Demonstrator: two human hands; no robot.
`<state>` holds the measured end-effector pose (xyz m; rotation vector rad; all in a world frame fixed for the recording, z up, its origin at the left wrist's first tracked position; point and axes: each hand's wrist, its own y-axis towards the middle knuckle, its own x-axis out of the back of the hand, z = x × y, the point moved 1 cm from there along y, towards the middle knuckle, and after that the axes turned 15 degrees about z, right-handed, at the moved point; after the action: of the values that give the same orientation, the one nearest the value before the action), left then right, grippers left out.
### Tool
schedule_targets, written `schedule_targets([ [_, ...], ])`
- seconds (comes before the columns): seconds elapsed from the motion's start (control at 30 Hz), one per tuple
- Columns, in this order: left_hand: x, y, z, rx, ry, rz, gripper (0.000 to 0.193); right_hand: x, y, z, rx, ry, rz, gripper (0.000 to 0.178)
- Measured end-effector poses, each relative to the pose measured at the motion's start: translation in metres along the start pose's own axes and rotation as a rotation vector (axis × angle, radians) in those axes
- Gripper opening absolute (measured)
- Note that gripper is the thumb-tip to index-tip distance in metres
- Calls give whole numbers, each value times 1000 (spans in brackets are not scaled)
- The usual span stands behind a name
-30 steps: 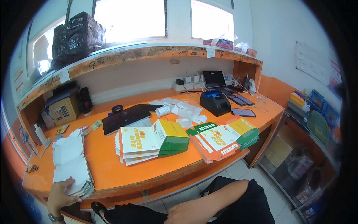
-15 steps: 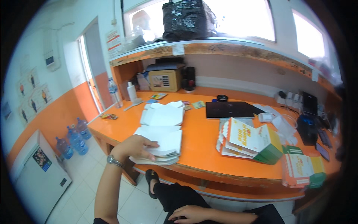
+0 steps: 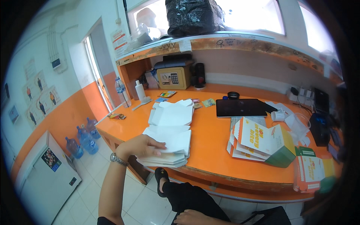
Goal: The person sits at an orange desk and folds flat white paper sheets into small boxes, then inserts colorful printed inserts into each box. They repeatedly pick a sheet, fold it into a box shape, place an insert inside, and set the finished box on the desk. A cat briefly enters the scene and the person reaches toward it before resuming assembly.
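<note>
A stack of folded-flat white cardboard box blanks [image 3: 170,138] lies at the left part of the orange desk, its front edges slightly fanned. My left hand [image 3: 141,146] rests on the near left side of the stack, index finger and thumb stretched across the top sheet; its other fingers are hidden. A metal watch circles that wrist. Low in view, my right hand [image 3: 193,217] lies loosely on my black-trousered thigh, holding nothing, partly cut off by the lower edge. To the right stand several printed cartons [image 3: 258,140] in white, orange and green, partly unfolded.
More flat printed cartons [image 3: 313,170] lie at the desk's right edge. Behind are a black tablet [image 3: 242,108], a yellow safe [image 3: 173,77], a white bottle [image 3: 140,90] and a brush [image 3: 142,102]. Water jugs [image 3: 87,141] and a white chest freezer [image 3: 47,176] stand on the left floor.
The whole view has shifted, so the desk and its things sit further right. My left hand stays on the white stack. My right hand now shows lower and less fully.
</note>
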<state>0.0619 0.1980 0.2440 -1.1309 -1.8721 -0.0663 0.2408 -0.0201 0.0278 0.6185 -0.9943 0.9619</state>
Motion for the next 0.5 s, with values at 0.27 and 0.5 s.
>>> schedule_targets([
  [0.27,1,0,-3,-26,169,-20,65,-4,0,-3,-3,9,-44,19],
  [0.5,-1,1,4,-23,167,-52,71,-6,-1,-1,0,21,-35,20],
])
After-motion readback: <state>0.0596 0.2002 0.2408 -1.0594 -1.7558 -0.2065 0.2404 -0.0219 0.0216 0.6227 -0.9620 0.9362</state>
